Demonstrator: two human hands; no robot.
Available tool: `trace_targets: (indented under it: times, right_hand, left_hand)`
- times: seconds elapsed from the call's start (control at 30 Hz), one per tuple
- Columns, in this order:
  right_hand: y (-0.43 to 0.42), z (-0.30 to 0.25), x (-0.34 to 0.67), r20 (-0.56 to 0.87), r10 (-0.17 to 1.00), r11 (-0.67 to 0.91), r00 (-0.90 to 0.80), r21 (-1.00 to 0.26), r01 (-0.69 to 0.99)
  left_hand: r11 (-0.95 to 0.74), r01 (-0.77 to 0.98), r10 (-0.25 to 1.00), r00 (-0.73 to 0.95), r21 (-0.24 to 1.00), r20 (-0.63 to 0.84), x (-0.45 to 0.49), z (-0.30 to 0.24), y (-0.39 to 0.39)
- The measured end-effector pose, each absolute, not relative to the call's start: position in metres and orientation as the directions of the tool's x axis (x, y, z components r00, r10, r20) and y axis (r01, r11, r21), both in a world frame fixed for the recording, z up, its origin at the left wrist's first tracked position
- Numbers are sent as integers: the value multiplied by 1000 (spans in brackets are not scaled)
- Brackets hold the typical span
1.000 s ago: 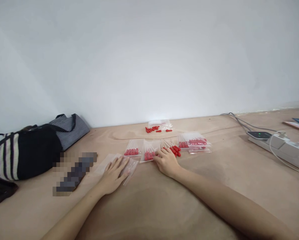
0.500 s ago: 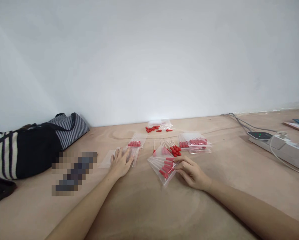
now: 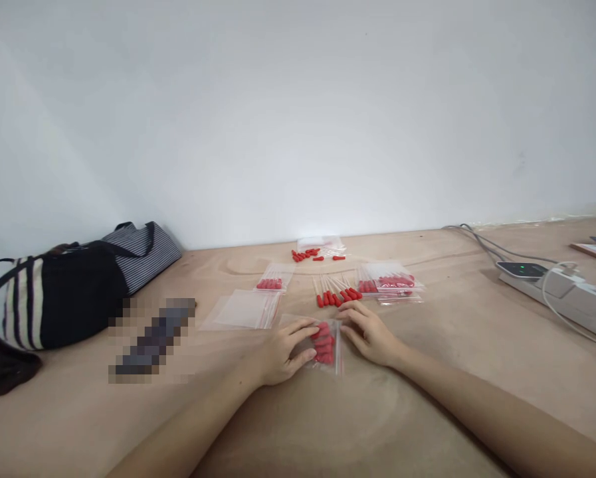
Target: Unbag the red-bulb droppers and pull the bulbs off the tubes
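Tan tabletop point(image 3: 322, 425) carries the clear bag point(image 3: 334, 340) of red pieces point(image 3: 323, 348); the left hand point(image 3: 288, 352) lies over it, pinch unclear, the right hand point(image 3: 370, 334) loosely open at its right edge. Likely light, limp, slippery: grip that edge.

Glossy clear plastic bag point(image 3: 324, 344), smooth red tips point(image 3: 329, 299), satiny wood-look tabletop point(image 3: 357, 425), matt striped cloth bag point(image 3: 151, 247)

No readable text, brand, number or sign anywhere in view. At right, green glow on the dark face of a small device point(image 3: 514, 271), too tiny to make out as figure or symbol. At left, pixelation over a dark flat object point(image 3: 153, 338). Nothing legible on the nearest clear bag point(image 3: 338, 352).
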State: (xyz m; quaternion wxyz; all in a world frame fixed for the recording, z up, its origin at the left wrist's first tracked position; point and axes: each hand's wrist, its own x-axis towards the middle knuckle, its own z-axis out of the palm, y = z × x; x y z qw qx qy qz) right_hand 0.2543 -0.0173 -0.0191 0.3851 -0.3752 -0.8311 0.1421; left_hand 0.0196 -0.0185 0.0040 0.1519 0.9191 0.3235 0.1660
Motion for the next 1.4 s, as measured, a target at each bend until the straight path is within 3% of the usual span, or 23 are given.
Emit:
trace_targets:
  times: [0.1,0.23,0.37,0.47,0.6,0.93,1.17,1.27,1.4]
  right_hand:
    - [-19,-18,257,498,830,505,-249,-484,715]
    - [-28,-11,252,378,898,398,-225,-481,781]
    - [-32,-7,242,240,947,316,-215,-560,766]
    - [-32,-9,239,211,953,302,-219,-587,751]
    - [-31,-12,240,258,940,336,-223,-598,727]
    - [-29,-18,246,321,909,411,-266,-576,707]
    - [-29,-21,249,341,904,421,-259,-601,679]
    - [-30,-21,249,447,849,504,-280,-530,682]
    - [-31,-19,247,625,682,670,-379,-327,666]
  left_hand:
    - [-683,616,723,645,393,246,25,2,-22]
    - [-643,676,765,575,359,289,31,4,-25]
    - [-698,639,716,606,325,346,43,9,-18]
    - [-793,541,609,700,280,373,52,13,-6]
    - [-879,444,476,809,173,346,62,12,11]
    - [-954,298,291,906,25,308,75,10,36]
    - [-939,332,303,923,-93,239,78,11,36]
    - [-921,378,343,900,-90,267,74,9,32]
    - [-912,407,374,875,-48,308,67,7,28]
